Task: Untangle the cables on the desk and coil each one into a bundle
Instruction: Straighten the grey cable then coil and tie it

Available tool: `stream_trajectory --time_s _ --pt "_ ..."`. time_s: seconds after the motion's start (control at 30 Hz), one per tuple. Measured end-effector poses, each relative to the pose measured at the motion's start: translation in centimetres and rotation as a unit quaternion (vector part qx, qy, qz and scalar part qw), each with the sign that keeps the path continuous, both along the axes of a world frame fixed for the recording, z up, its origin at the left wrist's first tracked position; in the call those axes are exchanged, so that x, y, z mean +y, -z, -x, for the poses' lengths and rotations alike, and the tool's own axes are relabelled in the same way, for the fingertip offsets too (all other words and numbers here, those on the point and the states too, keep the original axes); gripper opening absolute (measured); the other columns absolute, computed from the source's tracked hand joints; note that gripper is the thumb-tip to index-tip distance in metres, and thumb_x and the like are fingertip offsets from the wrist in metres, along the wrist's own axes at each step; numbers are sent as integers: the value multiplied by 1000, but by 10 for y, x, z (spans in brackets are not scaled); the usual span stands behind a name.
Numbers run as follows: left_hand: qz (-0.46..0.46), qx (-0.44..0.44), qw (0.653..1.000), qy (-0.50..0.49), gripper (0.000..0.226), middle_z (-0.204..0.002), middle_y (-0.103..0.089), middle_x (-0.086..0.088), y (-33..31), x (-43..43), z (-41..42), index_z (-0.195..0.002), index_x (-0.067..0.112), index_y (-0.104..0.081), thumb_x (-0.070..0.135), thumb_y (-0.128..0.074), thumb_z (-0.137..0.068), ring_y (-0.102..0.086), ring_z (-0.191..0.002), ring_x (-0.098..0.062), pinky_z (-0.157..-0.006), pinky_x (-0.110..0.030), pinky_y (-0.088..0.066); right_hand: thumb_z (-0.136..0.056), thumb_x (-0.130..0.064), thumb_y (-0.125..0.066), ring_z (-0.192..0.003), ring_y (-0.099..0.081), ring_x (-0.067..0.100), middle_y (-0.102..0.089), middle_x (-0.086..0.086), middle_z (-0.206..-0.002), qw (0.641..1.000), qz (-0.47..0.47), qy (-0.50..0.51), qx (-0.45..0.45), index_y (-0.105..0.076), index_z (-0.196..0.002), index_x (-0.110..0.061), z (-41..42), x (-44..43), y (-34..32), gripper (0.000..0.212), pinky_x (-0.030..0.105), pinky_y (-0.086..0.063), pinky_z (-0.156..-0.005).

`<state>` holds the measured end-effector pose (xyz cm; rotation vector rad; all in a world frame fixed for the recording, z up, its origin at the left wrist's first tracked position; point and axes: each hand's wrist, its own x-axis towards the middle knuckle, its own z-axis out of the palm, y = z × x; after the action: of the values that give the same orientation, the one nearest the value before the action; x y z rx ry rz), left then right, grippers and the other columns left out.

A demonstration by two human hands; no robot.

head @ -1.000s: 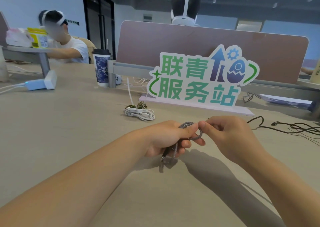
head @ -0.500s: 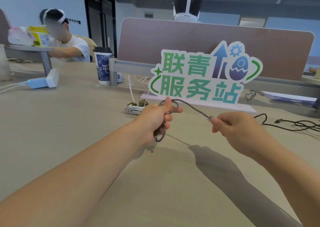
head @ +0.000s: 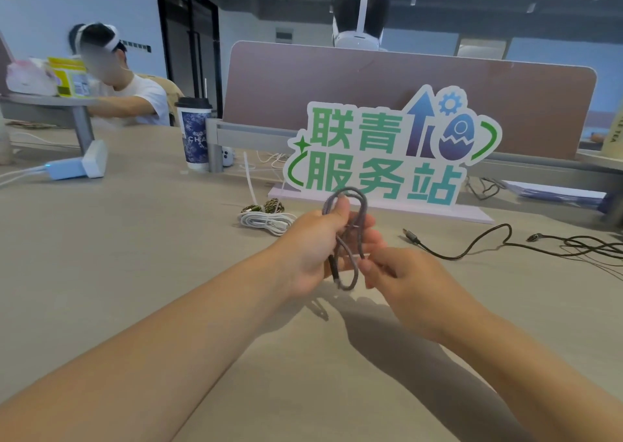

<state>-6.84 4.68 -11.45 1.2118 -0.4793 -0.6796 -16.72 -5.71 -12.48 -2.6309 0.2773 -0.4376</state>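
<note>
1. Head view, the hands: the left hand (head: 313,246) grips the grey cable (head: 359,226). Its thumb presses over the gathered loops and its fingers (head: 369,222) curl behind them. The loops rise out of the top of this grip and hang below it.
2. The right hand (head: 404,273), just below and to the right, pinches a lower strand of the same cable between thumb and forefinger.
3. The grey cable is held wholly between the two hands, clear of the tabletop (head: 135,256). A dark plug end dangles under the left palm.
4. Done: beyond the left fingers a white bundle (head: 266,221) lies coiled. Two braided bundles (head: 266,206) sit just behind it, before the sign (head: 387,151).
5. In progress: the grey cable looks mostly looped. By my reading, only a short tail remains to wrap or tuck.
6. Left to do: a black cable (head: 472,249) lies loose on the tabletop beyond and to the right of the right fingers. It runs to the frame's right edge, where more dark strands cross. How many cables are there I cannot tell.
7. Overall, the task seems past halfway.
</note>
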Motion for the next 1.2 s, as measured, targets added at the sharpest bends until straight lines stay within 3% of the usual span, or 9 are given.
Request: stream_trajectory --time_s 0.13,0.2,0.3,0.37,0.47,0.7,0.87,1.07,1.2 --pt "166 178 961 -129 30 -48 -44 5 -9 8 -26 -82 11 -49 33 -39 -100 -51 -40 -10 -41 -24 -49 -98 -40 -37 -76 -56 14 -60 -5 -79 1000 8 18 18 -58 -78 -23 0 3 -5 34 25 -42 -66" --pt "140 157 956 -207 30 -47 -43 6 -8 17 -45 -82 10 -51 33 -43 -100 -42 -38 -8 -41 -22 -48 -98 -40 -37 -76 -55 13 -59 -6 -80 998 24 31 48 -60 -80 -20 2 1 -7 35 24 -41 -65" --pt "-65 -34 963 -260 29 -55 -48 1 1 19 -50 -92 4 -56 27 -40 -101 -46 -40 -10 -45 -24 -46 -95 -41 -44 -71 -53 10 -56 -8 -76 993 80 47 74 -61 -82 -21 7 -4 -14 29 26 -41 -59" --pt "-228 -232 911 -254 26 -64 -54 -1 8 12 -41 -96 6 -57 23 -38 -100 -55 -48 -13 -54 -29 -48 -92 -42 -50 -65 -50 4 -53 -13 -70 993 99 41 39 -60 -82 -26 11 -6 -20 21 23 -39 -54" --pt "-284 -384 856 -198 20 -74 -57 0 15 0 -27 -98 15 -56 27 -40 -99 -58 -66 -19 -65 -31 -46 -88 -33 -60 -55 -48 6 -50 -15 -56 987 115 -23 -110 -65 -80 -25 16 -6 -24 12 15 -35 -49" --pt "-146 -120 981 50 45 -57 -56 -5 16 -5 4 -59 21 -61 39 -38 -93 -41 -53 -18 -51 -27 -29 -86 -23 -64 -56 -49 5 -56 -12 -61 974 127 -41 -184 -69 -80 -19 7 -14 -11 10 19 -34 -51" --pt "-173 -181 956 155 58 -65 -58 1 10 -1 3 -74 25 -64 75 -35 -82 -40 -50 -9 -50 -24 -29 -87 -22 -61 -54 -51 5 -54 -14 -57 980 70 -10 -188 -53 -82 -26 7 -13 -11 11 20 -38 -51" --pt "-205 -259 918 220 40 -52 -51 7 11 5 -2 -85 15 -65 42 -38 -97 -40 -45 -7 -46 -19 -33 -90 -28 -57 -46 -47 5 -53 -6 -52 992 -27 8 -120 -52 -73 -28 5 -11 -14 18 13 -37 -45" --pt "-205 -209 954 67 40 -47 -48 5 10 9 -16 -81 11 -63 34 -37 -101 -42 -41 -8 -44 -20 -33 -94 -39 -48 -43 -41 6 -51 -2 -59 990 -129 52 31 -62 -73 -20 6 -17 -21 31 21 -31 -43"
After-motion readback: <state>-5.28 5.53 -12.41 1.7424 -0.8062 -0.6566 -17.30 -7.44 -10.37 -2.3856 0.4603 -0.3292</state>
